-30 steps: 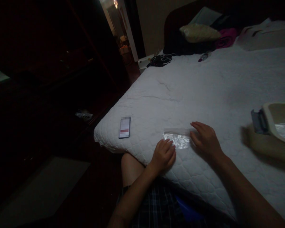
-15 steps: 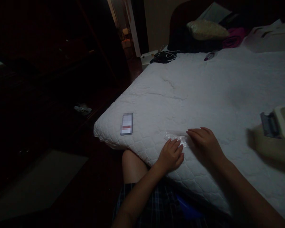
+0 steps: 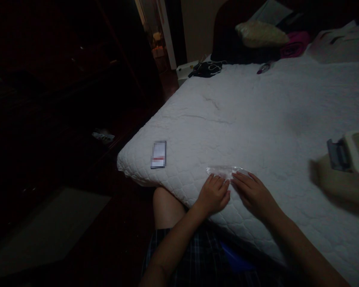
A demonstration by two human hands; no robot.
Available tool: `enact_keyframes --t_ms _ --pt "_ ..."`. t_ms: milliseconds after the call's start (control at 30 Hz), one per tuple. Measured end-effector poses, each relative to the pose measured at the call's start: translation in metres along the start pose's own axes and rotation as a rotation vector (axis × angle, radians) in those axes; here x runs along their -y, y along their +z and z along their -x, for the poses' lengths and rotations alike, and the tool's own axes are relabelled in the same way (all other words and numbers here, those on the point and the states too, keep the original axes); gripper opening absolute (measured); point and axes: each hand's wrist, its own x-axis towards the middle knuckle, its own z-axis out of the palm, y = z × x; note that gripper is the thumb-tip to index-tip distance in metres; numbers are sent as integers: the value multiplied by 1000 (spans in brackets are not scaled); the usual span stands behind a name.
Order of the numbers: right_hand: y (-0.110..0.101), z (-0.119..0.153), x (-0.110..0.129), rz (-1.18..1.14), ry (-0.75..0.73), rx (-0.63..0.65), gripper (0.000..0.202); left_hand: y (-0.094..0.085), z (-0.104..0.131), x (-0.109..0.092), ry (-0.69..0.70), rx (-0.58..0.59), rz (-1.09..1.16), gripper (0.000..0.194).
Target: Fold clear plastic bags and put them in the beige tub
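Observation:
A thin, clear plastic bag or sheet (image 3: 223, 171) lies on the white quilted bed cover (image 3: 191, 139), shining along its creases. Over its near left part rests my left hand (image 3: 214, 194), palm down, fingers stretched forward and holding nothing. Just right of it, my right hand (image 3: 253, 192) lies with extended fingers on the plastic's right end. The two hands are close together, and both press the plastic against the bed. Part of the plastic is hidden beneath the fingers.
A phone (image 3: 158, 154) with a blurred-out screen lies left of the hands. At the right stands a beige bin (image 3: 332, 181) with a grey clip. Dark cloth with white cords (image 3: 208, 69), a yellowish pillow (image 3: 261, 34) and a pink roll (image 3: 294, 44) sit farther back.
My right hand has come down and slightly left onto the plastic, which it was lifting at one edge. The plastic now lies flatter. My left hand has barely shifted.

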Motion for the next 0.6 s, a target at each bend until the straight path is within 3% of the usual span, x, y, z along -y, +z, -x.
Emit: enact_keyframes --t_ms 133,300,367,500,600 --pt "6 3 0 -17 2 8 33 1 4 4 13 -59 64 36" --pt "8 4 -1 11 -9 24 33 4 13 9 96 -338 78 30" --pt "8 4 0 20 -7 36 34 1 13 6 128 -378 -14 27" --pt "9 4 1 3 -4 47 34 -9 0 -3 187 -184 -245 38" --pt "11 7 -1 -71 39 35 34 -14 -6 0 28 -11 -335 45"
